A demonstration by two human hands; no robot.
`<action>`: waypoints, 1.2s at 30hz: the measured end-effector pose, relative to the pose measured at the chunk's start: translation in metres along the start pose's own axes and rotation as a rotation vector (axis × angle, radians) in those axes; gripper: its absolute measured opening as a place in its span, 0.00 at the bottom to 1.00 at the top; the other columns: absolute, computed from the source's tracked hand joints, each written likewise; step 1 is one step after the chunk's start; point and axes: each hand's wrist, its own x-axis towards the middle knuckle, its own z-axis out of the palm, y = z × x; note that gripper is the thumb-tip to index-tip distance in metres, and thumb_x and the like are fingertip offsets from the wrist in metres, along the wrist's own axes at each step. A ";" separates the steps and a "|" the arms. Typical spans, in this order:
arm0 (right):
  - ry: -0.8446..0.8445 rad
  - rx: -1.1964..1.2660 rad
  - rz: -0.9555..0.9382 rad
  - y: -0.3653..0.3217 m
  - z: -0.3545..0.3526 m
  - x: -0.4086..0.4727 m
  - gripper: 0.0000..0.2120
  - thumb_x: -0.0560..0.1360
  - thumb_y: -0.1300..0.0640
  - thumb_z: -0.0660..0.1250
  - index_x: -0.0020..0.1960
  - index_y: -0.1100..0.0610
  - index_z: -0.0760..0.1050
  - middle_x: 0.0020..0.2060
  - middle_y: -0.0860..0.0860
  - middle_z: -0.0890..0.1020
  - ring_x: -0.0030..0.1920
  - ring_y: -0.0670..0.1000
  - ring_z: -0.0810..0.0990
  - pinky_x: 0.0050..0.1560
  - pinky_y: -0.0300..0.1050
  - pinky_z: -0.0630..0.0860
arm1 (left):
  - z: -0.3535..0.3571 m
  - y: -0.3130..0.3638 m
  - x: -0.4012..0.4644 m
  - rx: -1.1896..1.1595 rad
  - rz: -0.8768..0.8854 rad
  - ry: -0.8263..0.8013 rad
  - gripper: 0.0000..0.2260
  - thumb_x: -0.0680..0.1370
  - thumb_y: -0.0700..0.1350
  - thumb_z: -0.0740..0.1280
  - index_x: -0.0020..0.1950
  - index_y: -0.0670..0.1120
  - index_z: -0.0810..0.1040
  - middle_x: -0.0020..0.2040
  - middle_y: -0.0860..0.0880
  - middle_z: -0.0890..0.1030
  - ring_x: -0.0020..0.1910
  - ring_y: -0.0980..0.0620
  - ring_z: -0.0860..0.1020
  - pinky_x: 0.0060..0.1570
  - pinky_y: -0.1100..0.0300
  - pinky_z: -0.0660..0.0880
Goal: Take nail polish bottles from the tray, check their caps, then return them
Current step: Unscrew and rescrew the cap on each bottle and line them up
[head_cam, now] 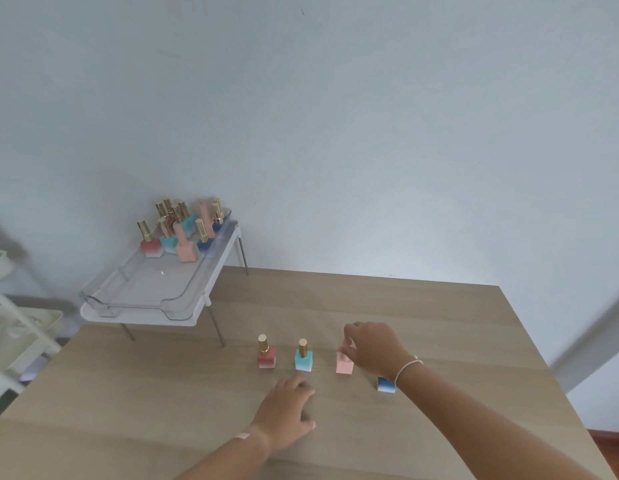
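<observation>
Currently right hand (pixel 372 348) pinches the cap of the pink bottle (pixel 344 365) standing on the table (pixel 439 323), likely testing tightness (cap hidden by fingers). Left hand (pixel 287 415) rests flat, holding nothing. Tray (pixel 103 301) with remaining bottles sits far left.

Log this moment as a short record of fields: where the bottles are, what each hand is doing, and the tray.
on table: red bottle, teal bottle, pink bottle, blue bottle partly hidden by the right wrist
right hand: fingers on the pink bottle's cap
left hand: resting on the table, holding nothing
tray: clear, on a white legged stand, more bottles clustered at its far end
</observation>
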 end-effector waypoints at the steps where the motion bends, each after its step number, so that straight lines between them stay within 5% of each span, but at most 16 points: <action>1: 0.005 -0.011 0.002 -0.001 0.002 0.002 0.13 0.77 0.48 0.56 0.52 0.56 0.73 0.50 0.53 0.80 0.50 0.56 0.79 0.49 0.48 0.71 | 0.001 -0.001 -0.001 0.015 0.005 0.001 0.24 0.73 0.52 0.65 0.68 0.49 0.67 0.69 0.51 0.65 0.68 0.50 0.63 0.66 0.58 0.64; 10: 0.038 0.045 0.035 -0.002 0.005 0.006 0.15 0.77 0.46 0.56 0.54 0.56 0.72 0.49 0.53 0.81 0.47 0.56 0.79 0.47 0.48 0.72 | 0.008 -0.002 0.001 -0.032 0.009 0.041 0.22 0.74 0.53 0.64 0.68 0.51 0.67 0.68 0.52 0.67 0.67 0.52 0.64 0.66 0.60 0.65; 21: 0.115 0.320 0.255 0.061 -0.020 -0.055 0.13 0.76 0.43 0.59 0.53 0.50 0.73 0.45 0.48 0.81 0.46 0.50 0.78 0.41 0.41 0.67 | 0.021 0.079 0.047 -0.478 -0.032 -0.047 0.27 0.74 0.49 0.67 0.71 0.51 0.63 0.73 0.46 0.63 0.70 0.51 0.66 0.62 0.63 0.65; 27: 0.086 0.348 0.242 0.075 -0.013 -0.078 0.11 0.76 0.46 0.59 0.54 0.49 0.72 0.46 0.47 0.80 0.44 0.50 0.78 0.41 0.41 0.68 | 0.022 0.104 0.069 -0.576 -0.067 0.010 0.09 0.74 0.45 0.65 0.54 0.47 0.76 0.48 0.48 0.77 0.44 0.51 0.75 0.52 0.57 0.73; 36: -0.011 0.304 0.106 0.093 -0.018 -0.078 0.16 0.75 0.51 0.60 0.63 0.45 0.66 0.54 0.46 0.78 0.40 0.48 0.73 0.44 0.41 0.71 | 0.013 0.124 0.079 -0.684 -0.098 0.069 0.07 0.72 0.44 0.67 0.40 0.56 0.74 0.40 0.56 0.79 0.38 0.59 0.75 0.41 0.66 0.69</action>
